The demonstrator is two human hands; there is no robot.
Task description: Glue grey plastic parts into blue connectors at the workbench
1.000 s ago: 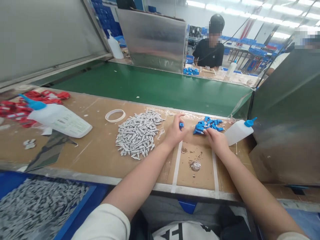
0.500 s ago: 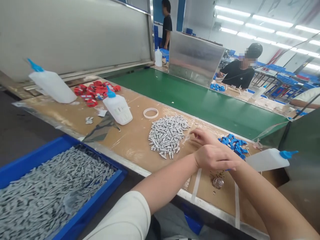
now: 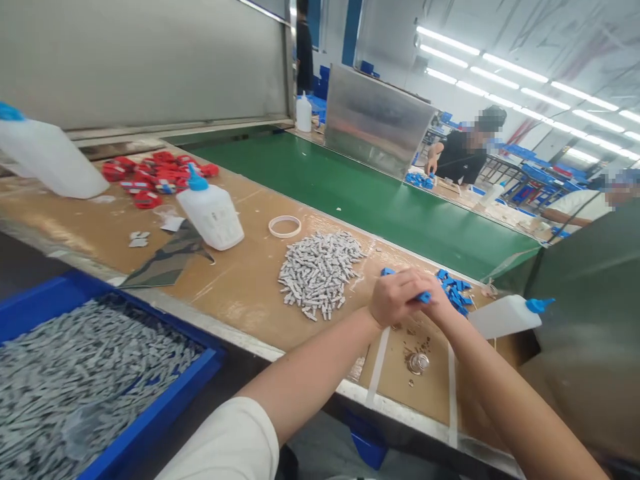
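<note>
Here, my left hand (image 3: 397, 298) curls its fingers closed on a blue piece (image 3: 425, 297), left of the blue pile (image 3: 454, 291); my right hand (image 3: 438, 304), overlapped, hides its grip, and crowded fingers could knock the piece loose.

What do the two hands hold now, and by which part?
Something blue, where the left hand and right hand meet. Blue shows at two spots, but fingers hide the gripped part, so it cannot be told.
</note>
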